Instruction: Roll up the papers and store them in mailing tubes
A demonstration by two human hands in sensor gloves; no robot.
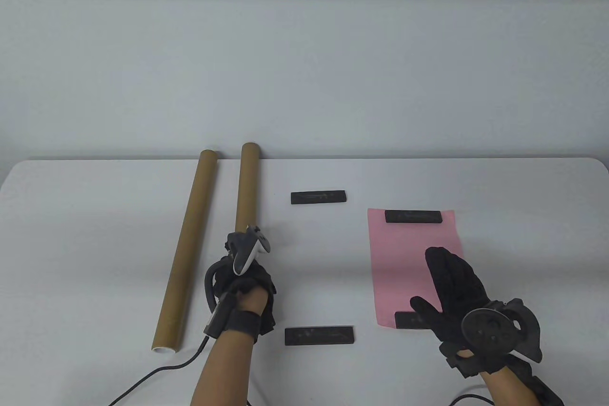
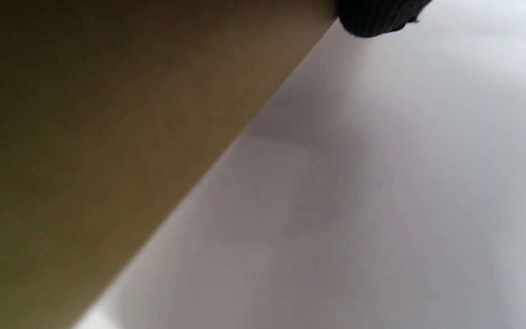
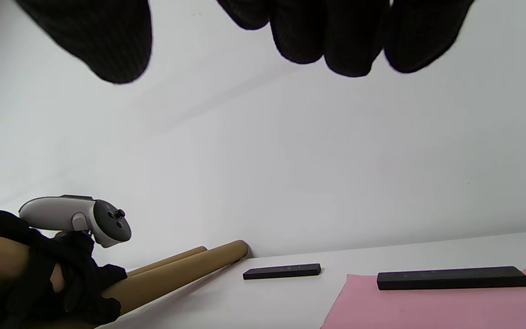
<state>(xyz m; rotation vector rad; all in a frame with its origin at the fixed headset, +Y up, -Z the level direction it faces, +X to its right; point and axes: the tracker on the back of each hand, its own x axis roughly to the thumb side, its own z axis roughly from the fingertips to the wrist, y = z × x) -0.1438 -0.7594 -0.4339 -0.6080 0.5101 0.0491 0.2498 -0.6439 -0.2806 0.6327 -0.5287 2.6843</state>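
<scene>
While the white table (image 1: 95, 196) bore two cardboard mailing tubes, the left hand (image 1: 245, 277) gripped the right tube (image 1: 247, 187); the left tube (image 1: 188, 244) lay beside it. Pink paper (image 1: 404, 263) lay flat under two black bars (image 1: 415, 216), the right hand (image 1: 456, 292) above it, fingers straight, holding nothing.

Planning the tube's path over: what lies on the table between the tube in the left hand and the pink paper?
Two black bars, far and near, with bare table between them, in the table view.

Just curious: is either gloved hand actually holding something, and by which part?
The left hand grips the right-hand cardboard tube at its near end. The right hand hovers open, holding nothing.
</scene>
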